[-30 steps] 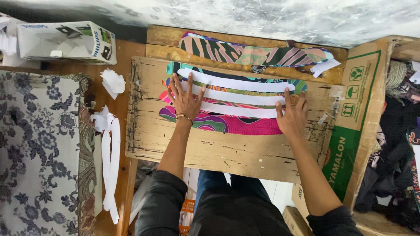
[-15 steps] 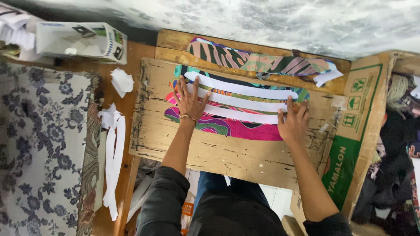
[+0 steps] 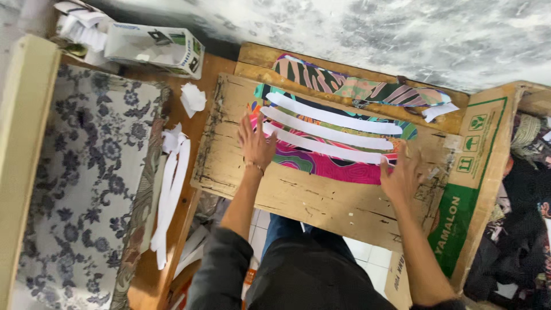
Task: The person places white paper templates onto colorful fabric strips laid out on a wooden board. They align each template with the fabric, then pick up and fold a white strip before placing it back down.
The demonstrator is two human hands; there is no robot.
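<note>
A colourful patterned cloth [image 3: 321, 166] lies flat on a worn wooden board [image 3: 310, 195]. Three long white strips [image 3: 327, 135] lie across the cloth, side by side. My left hand [image 3: 255, 143] rests flat with spread fingers on the cloth's left end, touching the nearest strip's end. My right hand [image 3: 402, 175] is flat with spread fingers at the cloth's right end, near the strips' right tips. Neither hand holds anything. A bracelet sits on my left wrist.
More patterned cloth pieces [image 3: 356, 86] lie along the board's far edge. A cardboard box flap [image 3: 470, 189] stands at the right. Loose white strips [image 3: 169, 189] hang at the left beside a floral fabric [image 3: 80, 172]. A white carton [image 3: 155, 49] sits far left.
The view has shifted and tilted. My right hand has slid slightly toward the cloth's right edge; my left hand stays pressed on the left end.
</note>
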